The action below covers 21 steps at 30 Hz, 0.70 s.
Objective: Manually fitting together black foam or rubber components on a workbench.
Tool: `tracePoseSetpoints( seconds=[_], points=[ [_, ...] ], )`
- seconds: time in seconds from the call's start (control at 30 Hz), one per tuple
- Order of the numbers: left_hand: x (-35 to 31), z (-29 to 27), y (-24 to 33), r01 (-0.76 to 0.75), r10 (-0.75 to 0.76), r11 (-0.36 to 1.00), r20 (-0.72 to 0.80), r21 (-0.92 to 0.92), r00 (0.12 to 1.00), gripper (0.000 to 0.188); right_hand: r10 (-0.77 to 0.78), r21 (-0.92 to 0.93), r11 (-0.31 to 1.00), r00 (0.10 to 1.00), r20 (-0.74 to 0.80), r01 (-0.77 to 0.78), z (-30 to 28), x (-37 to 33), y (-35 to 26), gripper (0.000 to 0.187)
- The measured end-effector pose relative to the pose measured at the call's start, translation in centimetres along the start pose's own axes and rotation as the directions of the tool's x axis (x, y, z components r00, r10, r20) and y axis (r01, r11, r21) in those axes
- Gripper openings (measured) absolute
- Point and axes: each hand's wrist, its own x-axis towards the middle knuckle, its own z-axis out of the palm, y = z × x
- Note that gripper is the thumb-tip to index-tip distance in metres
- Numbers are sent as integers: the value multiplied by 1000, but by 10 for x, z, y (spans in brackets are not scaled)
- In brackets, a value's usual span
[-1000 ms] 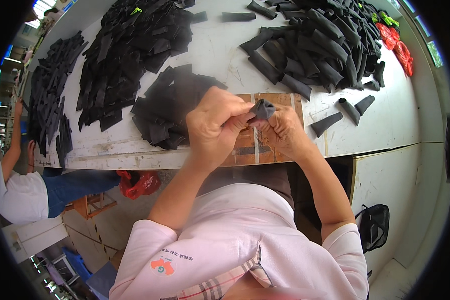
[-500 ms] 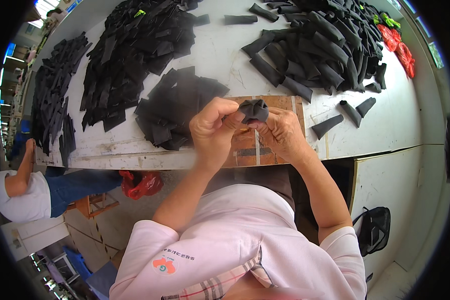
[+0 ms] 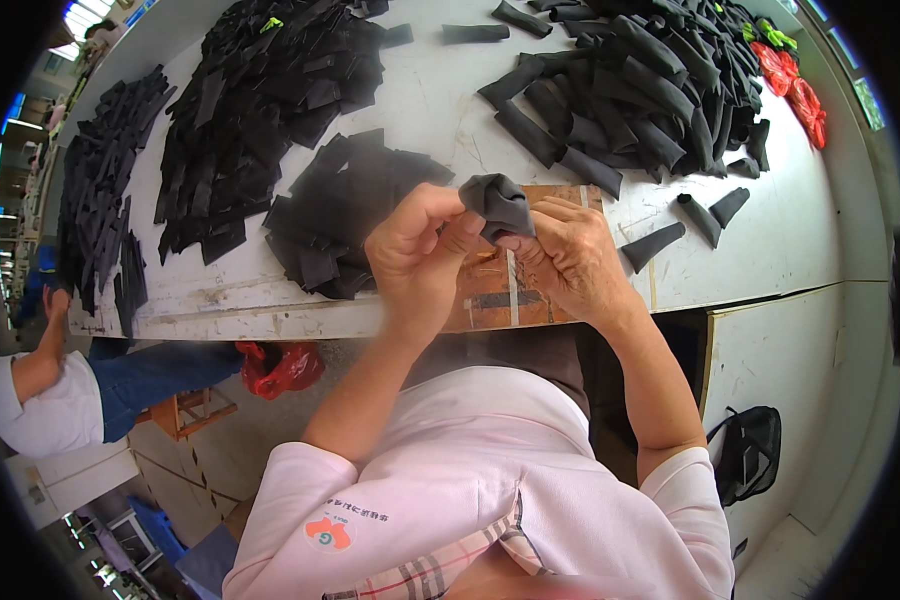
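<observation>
Between my two hands, above the table's front edge, is a dark grey fabric tube [image 3: 500, 203], its upper end folded and bunched. My left hand [image 3: 422, 245] pinches its left side between thumb and fingers. On the other side my right hand [image 3: 573, 255] grips the lower right part, fingers curled round it. A brown wooden board [image 3: 485, 315] lies beneath my hands. Left of it spreads a pile of flat dark fabric pieces [image 3: 330, 225]. To the right, a few loose fabric tubes [image 3: 653, 247] lie near a large heap of rolled tubes [image 3: 650, 90].
More dark flat pieces are heaped at the far left [image 3: 270, 110] and along the left edge [image 3: 105, 180] of the white table [image 3: 750, 260]. Red plastic bags [image 3: 800, 95] sit at the back right. Another person [image 3: 45, 390] is at the left, near a red bag [image 3: 280, 368].
The fabric tube has been turned and lifted slightly, so more of its folded side shows. My left hand has shifted a little to the left.
</observation>
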Motion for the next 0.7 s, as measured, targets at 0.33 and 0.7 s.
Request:
tracePoseSetpoints(
  seconds=[0.33,0.7],
  points=[
    [2,1,0,-166,118,912,146,376,982,6,28,115,993,999,-23,-25,27,-14,21,12],
    [-7,8,-8,33,-34,995,-17,-92,999,3,3,41,999,997,-74,0,17,-12,13,16]
  ],
)
